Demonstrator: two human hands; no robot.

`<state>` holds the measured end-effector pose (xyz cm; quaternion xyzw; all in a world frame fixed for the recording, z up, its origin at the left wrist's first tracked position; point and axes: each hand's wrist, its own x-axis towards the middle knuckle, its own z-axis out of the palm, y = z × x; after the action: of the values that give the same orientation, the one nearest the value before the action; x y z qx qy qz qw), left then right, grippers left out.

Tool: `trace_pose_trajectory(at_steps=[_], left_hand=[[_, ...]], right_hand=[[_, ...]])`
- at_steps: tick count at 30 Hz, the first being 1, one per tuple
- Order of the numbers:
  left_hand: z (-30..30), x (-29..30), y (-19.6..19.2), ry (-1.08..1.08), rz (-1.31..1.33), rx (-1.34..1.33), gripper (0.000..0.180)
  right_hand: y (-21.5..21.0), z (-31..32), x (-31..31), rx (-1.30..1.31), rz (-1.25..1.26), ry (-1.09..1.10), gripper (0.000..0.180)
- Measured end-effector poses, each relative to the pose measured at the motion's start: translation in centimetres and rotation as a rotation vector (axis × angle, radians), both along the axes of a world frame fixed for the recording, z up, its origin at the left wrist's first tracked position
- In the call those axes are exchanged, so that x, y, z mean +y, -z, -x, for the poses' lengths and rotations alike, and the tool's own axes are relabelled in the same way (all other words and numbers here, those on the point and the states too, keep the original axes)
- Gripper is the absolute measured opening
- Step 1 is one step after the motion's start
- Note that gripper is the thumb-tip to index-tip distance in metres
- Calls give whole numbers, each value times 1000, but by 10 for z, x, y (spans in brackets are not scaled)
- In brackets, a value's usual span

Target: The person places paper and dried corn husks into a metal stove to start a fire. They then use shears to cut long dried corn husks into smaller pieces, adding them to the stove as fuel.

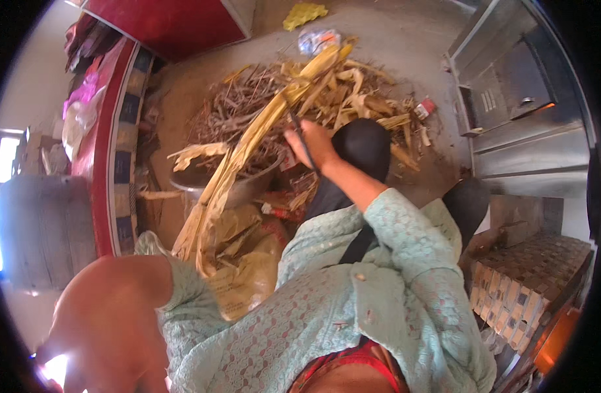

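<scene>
My right hand (312, 144) is closed around a thin, dark, slightly curved tool (300, 134), whose upper end crosses a long dried corn stalk (254, 134). The kind of tool is not clear. Yellow dry leaves hang along the stalk, which slants from the stick pile down to a yellowish plastic bag (244, 288) near my lap. Beneath the stalk stands a round metal pan (244, 190) with twigs over it. At the lower left my left hand (107, 327) is raised close to the camera; it is blurred and its fingers cannot be made out.
A pile of twigs (241, 98) and dry husks covers the floor ahead. Beyond it lie a clear plastic wrapper (317, 40) and a yellow crumpled piece (305, 14). A red-edged ledge (110, 144) runs along the left, a metal cabinet (523, 85) along the right.
</scene>
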<state>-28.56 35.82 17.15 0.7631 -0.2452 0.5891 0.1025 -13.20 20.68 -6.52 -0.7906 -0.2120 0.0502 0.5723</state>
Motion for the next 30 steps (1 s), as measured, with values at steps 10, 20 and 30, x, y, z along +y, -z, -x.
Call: trace_pose_trajectory(at_steps=[10,20,30], left_hand=[[61,56,170,-615,255,1158,96],[99,72,205,-873,231,873,22],[108,59,208,-899,205,935,25]], right_hand=[[6,-5,-12,416,-249,-131,24],[-4,-2,-11,575,-374,-273,35],[3,-5,-15,686,-386,-256,25]])
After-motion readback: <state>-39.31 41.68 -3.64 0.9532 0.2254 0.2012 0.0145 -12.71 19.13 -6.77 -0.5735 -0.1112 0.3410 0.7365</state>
